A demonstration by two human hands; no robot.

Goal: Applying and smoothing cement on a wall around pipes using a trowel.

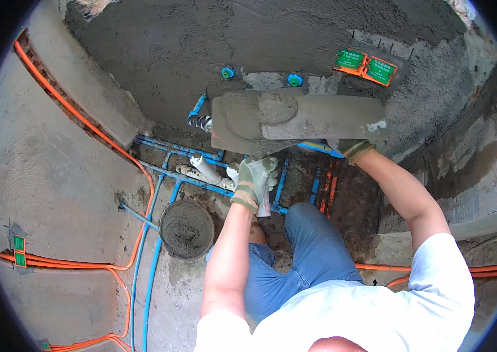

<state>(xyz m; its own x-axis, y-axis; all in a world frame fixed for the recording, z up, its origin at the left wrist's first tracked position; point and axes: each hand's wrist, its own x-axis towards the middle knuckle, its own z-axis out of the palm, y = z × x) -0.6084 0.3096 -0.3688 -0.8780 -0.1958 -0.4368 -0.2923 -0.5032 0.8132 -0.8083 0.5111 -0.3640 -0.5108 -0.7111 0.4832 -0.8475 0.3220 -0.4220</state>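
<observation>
A grey board [231, 130] carrying wet mortar [276, 110] is held up before the wall, overlapped by a long flat trowel blade [333, 117]. My gloved left hand [253, 179] is closed just below the board, apparently on its handle, which is mostly hidden. Under the blade's right half, my gloved right hand [349, 148] grips the trowel, its fingertips largely hidden.
A mortar bucket [185, 230] stands on the floor left of my legs. Blue pipes [166, 182], white drain pipes [204, 170] and orange conduits [143, 170] run along floor and walls. The rendered wall [248, 41] holds green-covered boxes [351, 60] and blue fittings [295, 80].
</observation>
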